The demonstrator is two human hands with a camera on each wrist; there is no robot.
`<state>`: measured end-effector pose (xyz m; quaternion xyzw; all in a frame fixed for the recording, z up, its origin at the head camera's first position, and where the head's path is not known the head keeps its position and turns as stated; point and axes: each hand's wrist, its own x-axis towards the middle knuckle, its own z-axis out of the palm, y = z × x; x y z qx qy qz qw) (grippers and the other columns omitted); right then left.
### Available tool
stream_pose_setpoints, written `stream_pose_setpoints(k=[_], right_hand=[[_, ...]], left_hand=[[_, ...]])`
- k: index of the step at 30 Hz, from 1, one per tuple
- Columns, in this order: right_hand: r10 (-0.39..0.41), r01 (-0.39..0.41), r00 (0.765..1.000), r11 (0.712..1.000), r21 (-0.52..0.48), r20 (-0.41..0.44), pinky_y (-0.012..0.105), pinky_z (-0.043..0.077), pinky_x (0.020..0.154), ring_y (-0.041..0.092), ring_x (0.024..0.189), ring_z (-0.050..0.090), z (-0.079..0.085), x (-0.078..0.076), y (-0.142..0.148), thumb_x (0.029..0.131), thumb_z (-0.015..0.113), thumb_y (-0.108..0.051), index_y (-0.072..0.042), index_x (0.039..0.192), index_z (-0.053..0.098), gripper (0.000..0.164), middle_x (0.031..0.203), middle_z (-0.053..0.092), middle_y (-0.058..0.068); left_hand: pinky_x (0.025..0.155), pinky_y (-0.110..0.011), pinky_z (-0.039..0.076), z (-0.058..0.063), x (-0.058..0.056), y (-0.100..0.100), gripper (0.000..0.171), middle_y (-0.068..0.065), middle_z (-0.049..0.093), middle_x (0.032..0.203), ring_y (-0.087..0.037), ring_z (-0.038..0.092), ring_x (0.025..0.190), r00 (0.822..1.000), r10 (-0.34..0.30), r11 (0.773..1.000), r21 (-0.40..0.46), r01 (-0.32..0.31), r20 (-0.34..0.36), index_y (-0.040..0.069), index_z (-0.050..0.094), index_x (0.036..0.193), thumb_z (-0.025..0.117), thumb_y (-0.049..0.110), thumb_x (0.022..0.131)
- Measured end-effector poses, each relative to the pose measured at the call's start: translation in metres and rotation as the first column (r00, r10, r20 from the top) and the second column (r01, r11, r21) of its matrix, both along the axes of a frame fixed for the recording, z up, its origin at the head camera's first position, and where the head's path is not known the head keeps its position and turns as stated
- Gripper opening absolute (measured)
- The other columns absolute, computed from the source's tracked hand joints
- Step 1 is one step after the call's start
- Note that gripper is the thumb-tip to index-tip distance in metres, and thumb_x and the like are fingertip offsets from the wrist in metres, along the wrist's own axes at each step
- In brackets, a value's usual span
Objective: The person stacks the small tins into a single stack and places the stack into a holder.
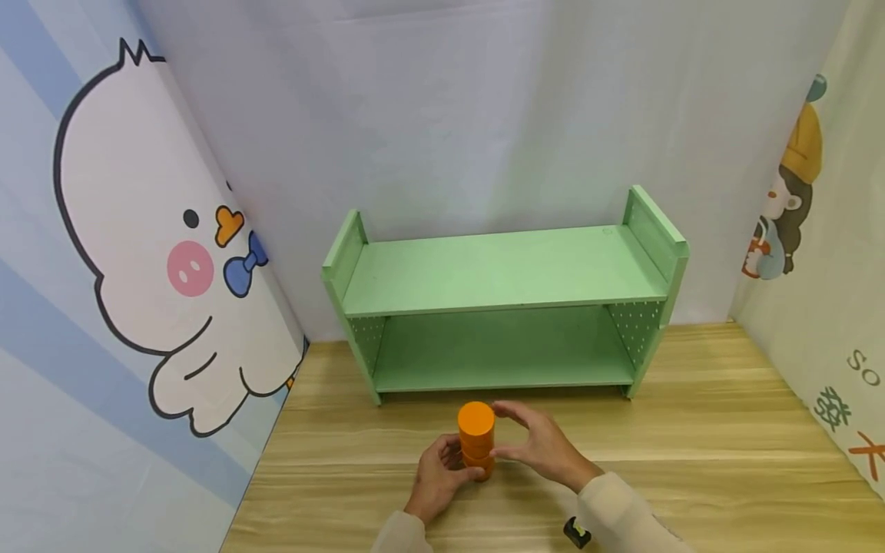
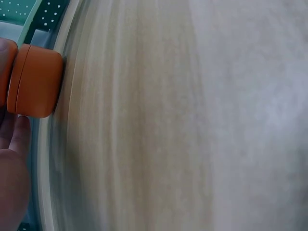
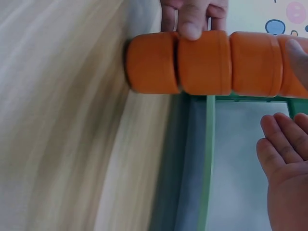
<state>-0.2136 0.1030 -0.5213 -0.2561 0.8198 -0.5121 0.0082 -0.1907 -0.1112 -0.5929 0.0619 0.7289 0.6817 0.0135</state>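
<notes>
Gripped low on its left side by the thumb and fingers of the left hand [image 1: 435,478], an upright stack [image 1: 475,442] of plain orange round canisters, flat-topped with fine seams, stands on the wood-grain table [image 1: 332,461], and the right hand [image 1: 546,452] is spread at its other side, thumb and fingers apart. Around it, left to right, are a printed white cartoon chick [image 1: 131,207], the two-tier pale green shelf [image 1: 508,269] behind the stack, and a small black object [image 1: 577,532] beside the right sleeve [image 1: 618,511].
</notes>
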Motion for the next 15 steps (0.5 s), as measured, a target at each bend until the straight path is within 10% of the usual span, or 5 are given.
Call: stream_pose_setpoints(k=[15], right_hand=[[0.014, -0.014, 1.0, 0.999, 0.035, 0.025, 0.058, 0.045, 0.103, 0.041, 0.119, 0.059, -0.029, 0.001, 0.002, 0.08, 0.085, -0.012, 0.007, 0.133, 0.055, 0.063, 0.129, 0.062, 0.023]], left_hand=[[0.101, -0.041, 0.052, -0.003, -0.003, -0.004, 0.059, -0.021, 0.063, 0.128, -0.036, 0.059, 0.121, 0.999, -0.01, 0.999, -0.04, 0.008, -0.031, -0.005, 0.06, 0.127, 0.088, 0.005, 0.075]])
